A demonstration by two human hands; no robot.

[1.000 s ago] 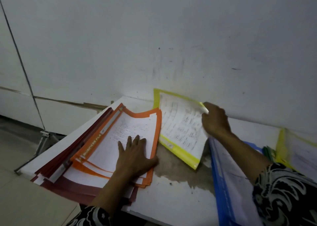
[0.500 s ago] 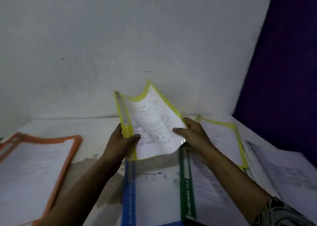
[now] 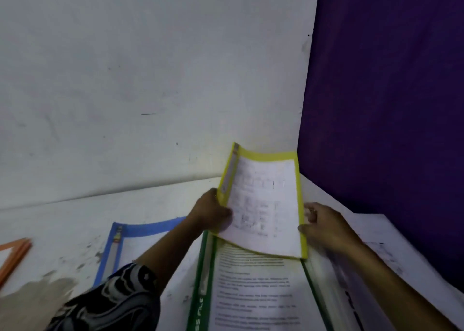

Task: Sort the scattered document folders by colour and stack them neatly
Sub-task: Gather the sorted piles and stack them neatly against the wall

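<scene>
Asker: Head view first. Where is the yellow-edged clear plastic folder point(image 3: 266, 205)?

Watcher: It is lifted off the white table point(image 3: 75, 220) and tilted up before the corner where the white wall point(image 3: 150, 79) meets a purple surface point(image 3: 389, 104). Its lower edge hangs over a green-spined folder point(image 3: 203, 280) of printed pages.

Asker: Hands?

Watcher: The left hand point(image 3: 211, 211) pinches the spine edge, thumb on the front, fingers behind. The right hand point(image 3: 324, 226) grips the opposite edge, thumb against the yellow border, fingers curled.

Asker: Around them?

Watcher: A blue-bordered folder point(image 3: 148, 226) lies flat left of the green one, partly under the black-and-white patterned sleeve point(image 3: 113, 303). Orange folders point(image 3: 15, 253) show at the far left edge. Loose white sheets point(image 3: 391, 255) lie to the right, under the right forearm.
</scene>
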